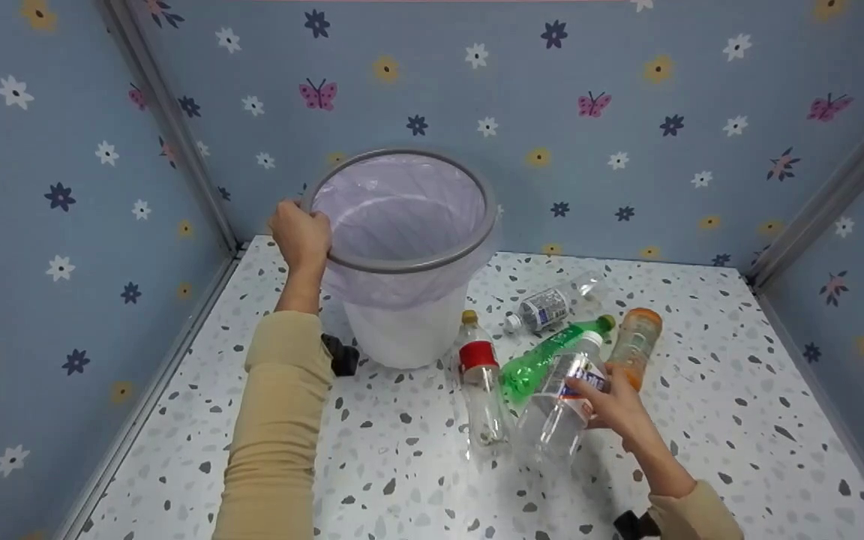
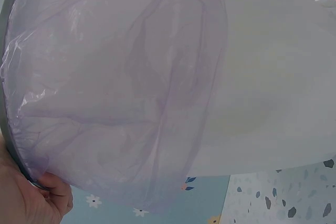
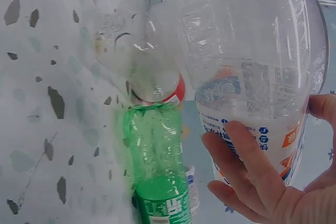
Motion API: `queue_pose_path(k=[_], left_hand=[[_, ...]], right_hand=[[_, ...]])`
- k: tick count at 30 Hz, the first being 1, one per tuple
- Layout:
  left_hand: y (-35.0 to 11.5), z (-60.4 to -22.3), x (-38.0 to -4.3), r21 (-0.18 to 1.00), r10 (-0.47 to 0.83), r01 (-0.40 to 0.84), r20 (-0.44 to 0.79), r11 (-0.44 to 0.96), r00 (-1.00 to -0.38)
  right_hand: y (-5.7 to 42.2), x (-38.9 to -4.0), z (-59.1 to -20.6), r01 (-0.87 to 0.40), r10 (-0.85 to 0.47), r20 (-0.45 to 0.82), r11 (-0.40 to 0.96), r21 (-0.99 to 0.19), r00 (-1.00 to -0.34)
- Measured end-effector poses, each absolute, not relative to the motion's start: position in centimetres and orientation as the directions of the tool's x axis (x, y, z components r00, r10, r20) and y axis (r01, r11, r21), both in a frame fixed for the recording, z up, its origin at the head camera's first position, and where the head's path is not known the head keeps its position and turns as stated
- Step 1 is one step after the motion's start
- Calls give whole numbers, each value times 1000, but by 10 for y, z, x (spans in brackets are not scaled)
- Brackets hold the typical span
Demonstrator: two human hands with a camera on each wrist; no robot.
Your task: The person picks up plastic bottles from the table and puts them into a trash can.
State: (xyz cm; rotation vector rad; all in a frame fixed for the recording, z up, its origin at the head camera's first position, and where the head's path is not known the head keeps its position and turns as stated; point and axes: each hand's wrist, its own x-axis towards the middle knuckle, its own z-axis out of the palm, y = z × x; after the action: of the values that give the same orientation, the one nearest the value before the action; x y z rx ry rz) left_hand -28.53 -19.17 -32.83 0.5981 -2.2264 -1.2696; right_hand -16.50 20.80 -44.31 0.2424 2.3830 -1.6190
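Observation:
A white trash bin (image 1: 406, 337) with a grey rim and a thin lilac bin liner (image 1: 402, 292) stands upright at the back left. My left hand (image 1: 301, 236) grips its rim on the left side; in the left wrist view the fingers (image 2: 60, 192) curl over the rim and liner. My right hand (image 1: 619, 409) holds a large clear plastic bottle (image 1: 548, 431) around its label, white cap pointing away and tilted up. Beneath and beside it lie a green plastic bottle (image 1: 526, 375) and an orange-capped bottle (image 1: 636, 337).
Left of the held bottle is a clear bottle with a red label (image 1: 478, 356), close to the bin. Another clear bottle (image 1: 544, 309) lies behind the green one. Flower-patterned blue walls (image 1: 507, 97) enclose the speckled white tabletop (image 1: 402, 480) at the back and both sides.

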Motion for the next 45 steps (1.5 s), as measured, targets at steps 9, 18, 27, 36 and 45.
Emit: queue_pose_path(k=[9, 18, 27, 36, 45], left_hand=[[-192, -329, -286, 878, -591, -128, 196, 461, -782], [-192, -329, -286, 874, -596, -113, 223, 472, -771], [-191, -330, -285, 883, -602, -115, 209, 454, -770], [-191, -328, -287, 878, -608, -128, 208, 461, -766], [-191, -329, -288, 873, -612, -127, 219, 471, -760]], right_hand=[[201, -171, -417, 255, -32, -279, 312, -915, -960], [190, -177, -393, 197, -38, -212, 242, -950, -976], [175, -184, -370, 111, -58, -120, 139, -984, -991], [160, -195, -346, 67, -56, -74, 108, -992, -996], [148, -211, -324, 4, -58, -6, 31, -1000, -998]])
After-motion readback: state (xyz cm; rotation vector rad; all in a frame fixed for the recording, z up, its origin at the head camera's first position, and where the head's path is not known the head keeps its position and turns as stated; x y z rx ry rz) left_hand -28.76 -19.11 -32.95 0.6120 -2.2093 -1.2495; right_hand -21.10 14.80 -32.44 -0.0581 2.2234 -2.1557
